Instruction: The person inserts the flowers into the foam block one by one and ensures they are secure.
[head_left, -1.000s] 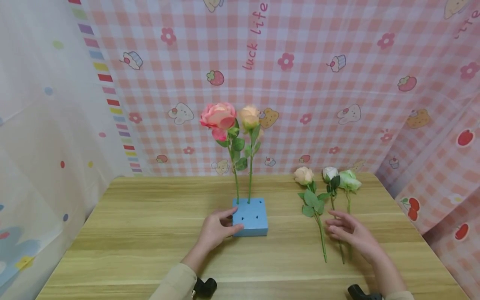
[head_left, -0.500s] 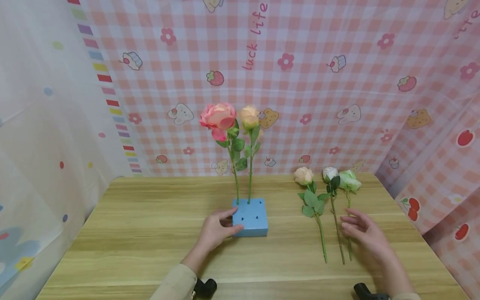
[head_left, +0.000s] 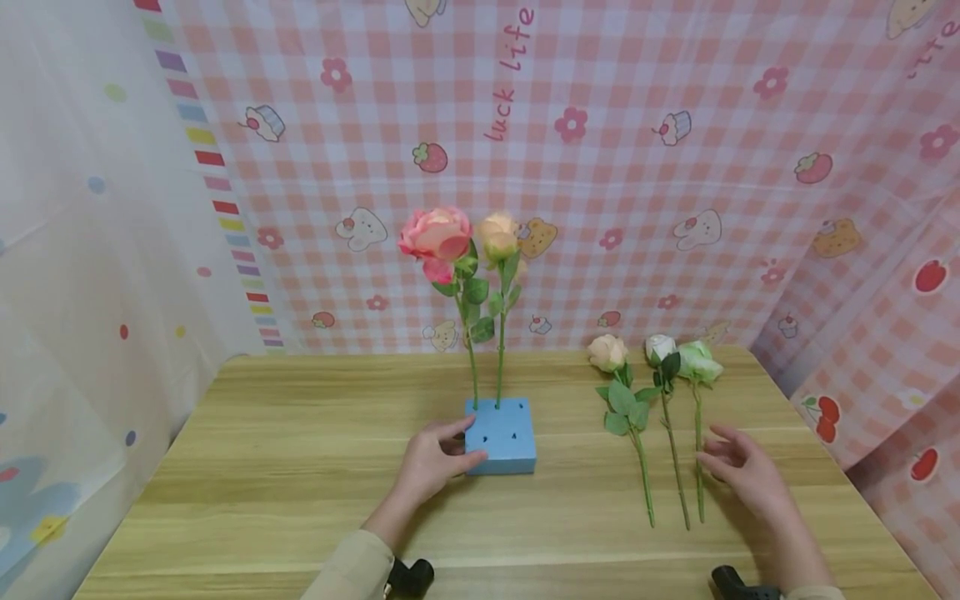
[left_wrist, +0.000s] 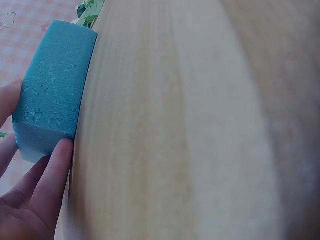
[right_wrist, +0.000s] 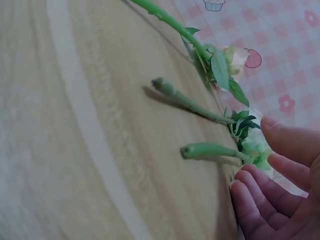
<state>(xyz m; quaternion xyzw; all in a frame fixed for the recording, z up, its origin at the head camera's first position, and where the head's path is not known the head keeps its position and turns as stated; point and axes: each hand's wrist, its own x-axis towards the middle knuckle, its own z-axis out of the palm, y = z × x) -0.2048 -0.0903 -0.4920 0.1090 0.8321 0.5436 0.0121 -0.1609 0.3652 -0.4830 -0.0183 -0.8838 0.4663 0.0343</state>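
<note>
My left hand (head_left: 431, 462) grips the left side of a blue foam block (head_left: 501, 422), with thumb and fingers spread around its corner in the left wrist view. A pink rose (head_left: 437, 233) and a peach rose (head_left: 498, 237) stand upright in holes along the block's back edge. More small holes show in its top. On the right, my right hand (head_left: 750, 471) hovers with relaxed fingers at the stem of a pale green rose (head_left: 699, 363). Its fingertips (right_wrist: 239, 186) lie close by that stem, thumb apart from them, pinching nothing.
Left of the green rose lie a white rose (head_left: 660, 347) and a cream rose (head_left: 607, 352) on the wooden table (head_left: 300, 467), stems pointing toward me. A checked cloth (head_left: 420, 108) hangs behind the table. Black devices (head_left: 411, 577) sit by both wrists.
My right hand has moved right, from over the white rose's stem to the green rose's stem. The left hand and the block have stayed in place.
</note>
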